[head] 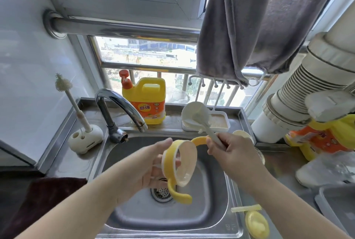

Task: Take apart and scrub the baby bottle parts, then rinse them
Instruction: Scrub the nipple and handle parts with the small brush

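— Hands?
— I note the left hand (153, 163) gripping the yellow handle collar (179, 163) over the sink (226, 217); the right hand (230, 152) clasps the brush (199, 119).
— Surroundings?
— Tap (123, 108) at ten o'clock, detergent jug (147, 102) at twelve, yellow cap (256, 223) at five.

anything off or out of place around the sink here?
Nothing spilled or broken that shows. The left hand holds the yellow handle ring over the sink, and the right hand grips the brush. Loose yellow parts lie on the sink's right rim, as expected mid-wash.
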`<control>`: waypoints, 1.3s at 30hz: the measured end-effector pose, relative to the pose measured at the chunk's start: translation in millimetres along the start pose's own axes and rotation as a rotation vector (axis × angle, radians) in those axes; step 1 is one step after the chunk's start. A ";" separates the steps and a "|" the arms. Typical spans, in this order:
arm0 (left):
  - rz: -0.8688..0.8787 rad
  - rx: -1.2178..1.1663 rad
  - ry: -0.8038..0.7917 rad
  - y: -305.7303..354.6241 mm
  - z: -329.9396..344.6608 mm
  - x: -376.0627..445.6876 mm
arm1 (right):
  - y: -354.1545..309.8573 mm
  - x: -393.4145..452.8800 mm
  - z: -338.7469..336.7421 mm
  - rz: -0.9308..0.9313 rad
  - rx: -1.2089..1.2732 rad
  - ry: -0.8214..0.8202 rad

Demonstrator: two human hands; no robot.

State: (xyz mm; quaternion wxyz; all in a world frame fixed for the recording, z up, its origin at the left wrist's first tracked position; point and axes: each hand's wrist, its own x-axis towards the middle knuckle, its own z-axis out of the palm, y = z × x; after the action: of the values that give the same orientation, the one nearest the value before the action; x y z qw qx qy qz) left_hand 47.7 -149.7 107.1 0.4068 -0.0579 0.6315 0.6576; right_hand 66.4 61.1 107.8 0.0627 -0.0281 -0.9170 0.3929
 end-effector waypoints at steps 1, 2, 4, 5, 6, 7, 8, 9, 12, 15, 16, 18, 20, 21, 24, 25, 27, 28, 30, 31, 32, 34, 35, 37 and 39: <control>-0.015 0.001 0.013 4.8 -1.3 1.8 | -1.2 0.5 -0.9 -0.036 -0.005 -0.009; -0.009 0.005 0.017 8.2 -1.8 3.8 | -1.5 0.9 -1.2 -0.069 -0.006 -0.013; 0.022 -0.007 0.012 10.6 -3.2 6.3 | -1.8 0.7 -2.1 -0.113 0.004 -0.012; 0.019 -0.016 0.003 10.9 -3.5 7.0 | -1.9 0.3 -2.5 -0.123 0.010 -0.012; 0.012 -0.013 -0.013 10.7 -3.9 7.7 | -2.0 -0.4 -3.0 -0.128 0.015 -0.010; 0.006 0.001 -0.036 10.2 -3.9 8.5 | -2.6 -0.9 -3.7 -0.122 0.020 -0.016; 0.009 0.017 -0.051 9.1 -3.4 9.4 | -2.4 -1.3 -4.9 -0.105 0.027 -0.029; 0.022 0.022 -0.051 7.6 -2.8 10.0 | -2.6 -2.0 -7.0 -0.078 0.032 -0.049; 0.085 0.009 0.001 2.4 -3.4 13.4 | -0.2 -4.2 -19.2 0.001 0.067 -0.078; 0.157 0.010 0.055 -0.5 -9.4 16.7 | 6.5 -14.3 -37.9 0.006 0.080 -0.136; 0.171 0.006 0.075 -1.2 -11.7 17.9 | 8.7 -19.5 -41.8 -0.012 0.057 -0.195; 0.189 0.017 0.104 -2.6 -15.3 19.5 | 12.7 -28.2 -41.1 -0.051 -0.019 -0.325; 0.212 0.054 0.107 -4.1 -15.8 20.0 | 17.9 -31.8 -34.2 -0.100 -0.101 -0.377; 0.226 0.068 0.101 -4.8 -15.0 20.3 | 19.0 -31.3 -31.1 -0.116 -0.139 -0.382; 0.266 0.104 0.080 -5.4 -13.3 19.7 | 17.0 -25.4 -21.3 -0.169 -0.413 -0.303; 0.280 0.112 0.066 -5.9 -13.7 19.8 | 18.8 -21.1 -19.3 -0.216 -0.568 -0.208; 0.322 0.124 0.044 -5.4 -13.5 19.2 | 14.1 -17.3 -14.5 -0.251 -0.754 -0.072; 0.350 0.129 0.040 -4.8 -13.5 19.0 | 9.6 -14.9 -11.1 -0.234 -0.795 -0.081; 0.416 0.135 0.028 -4.3 -13.0 17.8 | 6.1 -16.4 -3.9 -0.165 -0.603 -0.283; 0.446 0.135 0.020 -4.6 -12.7 16.7 | 3.6 -17.5 -1.5 -0.070 -0.411 -0.451; 0.472 0.129 0.016 -5.3 -12.3 15.7 | -1.0 -18.7 0.2 0.029 -0.205 -0.553; 0.506 0.121 0.022 -6.6 -13.6 15.0 | -8.8 -18.3 -1.1 0.211 0.097 -0.657; 0.518 0.130 0.028 -7.0 -13.9 15.1 | -8.1 -17.0 -2.4 0.243 0.131 -0.694; 0.523 0.160 0.044 -9.1 -13.3 16.5 | -5.7 -11.6 -3.9 0.186 -0.028 -0.664; 0.486 0.174 0.059 -8.5 -13.0 19.2 | -5.1 -5.4 -4.6 -0.048 -0.423 -0.429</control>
State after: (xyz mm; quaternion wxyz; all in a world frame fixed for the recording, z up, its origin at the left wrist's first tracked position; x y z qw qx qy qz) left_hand 34.4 -153.4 86.6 0.2217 0.1116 0.6928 0.6771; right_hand 72.4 60.3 114.1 -0.1305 0.0651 -0.9712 0.1883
